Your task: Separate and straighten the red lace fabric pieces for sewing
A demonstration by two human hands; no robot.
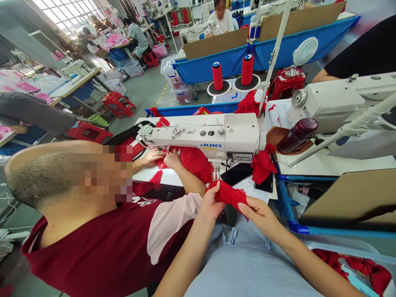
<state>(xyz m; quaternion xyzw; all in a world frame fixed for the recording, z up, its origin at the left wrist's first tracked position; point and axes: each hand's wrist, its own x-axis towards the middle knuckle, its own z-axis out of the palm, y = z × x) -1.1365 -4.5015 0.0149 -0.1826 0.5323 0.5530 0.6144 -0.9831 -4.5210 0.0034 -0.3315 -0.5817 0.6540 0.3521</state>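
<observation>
A piece of red fabric (230,194) is stretched between my two hands in front of my body. My left hand (213,200) pinches its left end, thumb on top. At the right end, my right hand (258,212) grips the cloth with thumb and fingers pressed together. Just beyond the cloth stands a white sewing machine (198,138), where a co-worker's hands (171,159) hold red fabric near the needle. Small thread snips (217,173) show upright past my left hand. A black phone (236,174) lies on the table behind the cloth.
A co-worker (102,231) in a dark red top sits close on my left. Red thread cones (217,78) stand behind the machine. To the right are a second machine (337,101), a dark red bottle (297,135), a cardboard panel (352,206) and a plastic bin (377,262) with red pieces.
</observation>
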